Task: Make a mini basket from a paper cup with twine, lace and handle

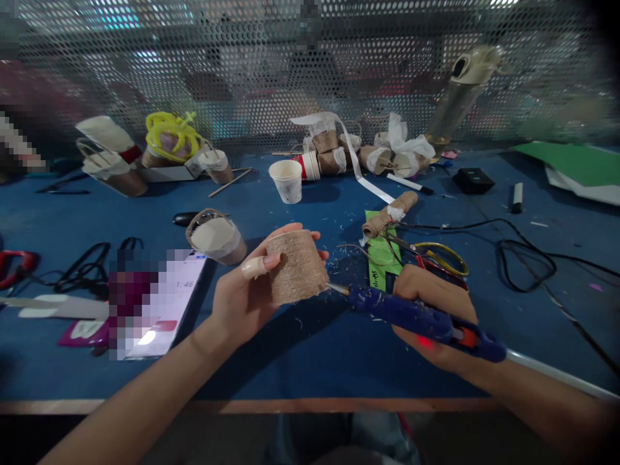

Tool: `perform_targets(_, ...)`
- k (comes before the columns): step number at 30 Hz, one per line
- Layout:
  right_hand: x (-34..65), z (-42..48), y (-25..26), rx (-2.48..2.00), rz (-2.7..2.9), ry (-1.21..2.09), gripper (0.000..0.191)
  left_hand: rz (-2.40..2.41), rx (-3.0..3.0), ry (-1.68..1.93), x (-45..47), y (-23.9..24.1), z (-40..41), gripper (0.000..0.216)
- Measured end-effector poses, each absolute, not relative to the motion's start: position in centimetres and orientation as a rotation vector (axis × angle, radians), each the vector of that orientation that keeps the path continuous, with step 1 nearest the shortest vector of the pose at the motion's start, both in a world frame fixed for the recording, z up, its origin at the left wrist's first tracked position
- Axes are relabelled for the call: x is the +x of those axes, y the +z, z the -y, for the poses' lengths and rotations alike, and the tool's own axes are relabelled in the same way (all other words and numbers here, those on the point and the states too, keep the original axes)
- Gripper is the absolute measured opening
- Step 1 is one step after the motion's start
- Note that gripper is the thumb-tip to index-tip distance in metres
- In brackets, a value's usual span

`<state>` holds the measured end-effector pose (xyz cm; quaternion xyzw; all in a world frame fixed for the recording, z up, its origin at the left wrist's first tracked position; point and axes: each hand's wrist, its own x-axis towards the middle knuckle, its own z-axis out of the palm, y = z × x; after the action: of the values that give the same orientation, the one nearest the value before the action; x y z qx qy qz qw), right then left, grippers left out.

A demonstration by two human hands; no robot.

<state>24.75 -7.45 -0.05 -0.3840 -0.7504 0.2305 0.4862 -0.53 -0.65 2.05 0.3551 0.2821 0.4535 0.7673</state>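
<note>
My left hand [242, 297] grips a paper cup wrapped in brown jute twine [296, 266], held on its side above the blue table [310, 361]. A plaster is wound round that hand's thumb. My right hand [436, 310] is closed round a blue hot glue gun [416, 318]. The gun's metal nozzle touches the lower right side of the wrapped cup. A red light glows on the gun's body.
A phone [165, 303] lies left of my left hand, beside a cup with a twine handle [216, 237]. Yellow-handled scissors [436, 255], a twine roll [387, 216] and green paper lie behind the gun. Several cups, ribbon, markers and a black cable [527, 252] crowd the back, before a perforated metal screen.
</note>
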Motion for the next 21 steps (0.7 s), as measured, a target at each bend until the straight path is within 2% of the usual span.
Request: perform_targets(21, 25.0, 7.38, -0.49, -1.015, 1.908, 0.438, 0.021, -0.593, 0.847, 1.075, -0.48, 1.93, 0.46, 0.036)
